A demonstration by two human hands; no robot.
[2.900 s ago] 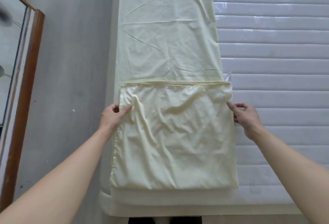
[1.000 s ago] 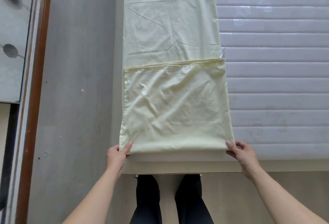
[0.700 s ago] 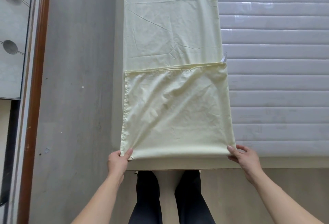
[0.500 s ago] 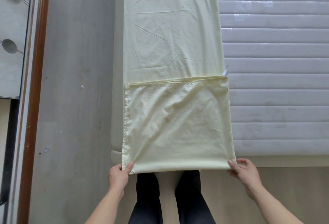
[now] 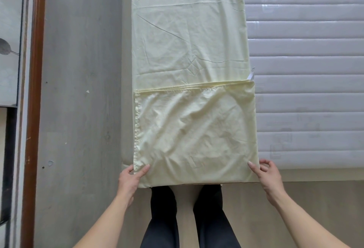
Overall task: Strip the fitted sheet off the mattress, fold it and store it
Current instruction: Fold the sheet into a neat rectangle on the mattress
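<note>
the pale yellow fitted sheet (image 5: 189, 54) lies as one long narrow strip on the mattress (image 5: 307, 70), along its left side. its long axis runs straight away from the person, from the foot edge near their legs up and out past the top of the view. the near end is doubled back over the strip, so a square-ish folded panel (image 5: 197, 135) sits on top of the lower part, its seamed edge crossing the strip from left to right about halfway up the view. that panel's near fold reaches the mattress's foot edge and overhangs it a little, above the person's dark trousers (image 5: 163, 218).

the left hand (image 5: 131, 178) has the panel's near left corner, thumb laid on top of the cloth and fingers tucked behind it, so it pinches the fabric. the right hand (image 5: 268, 176) has the near right corner, thumb on top; its other fingers are curled loosely off the edge beside the sheet, and whether they clamp the cloth from beneath i cannot tell for sure, though the thumb presses on it.

a small white tag (image 5: 252, 74) pokes out at the right edge where the folded panel's far seam ends. the bare part of the mattress is white and quilted in horizontal bands. to the left runs a grey floor (image 5: 78, 90), and a mirror with a brown wooden frame (image 5: 33, 109) stands at the far left.
</note>
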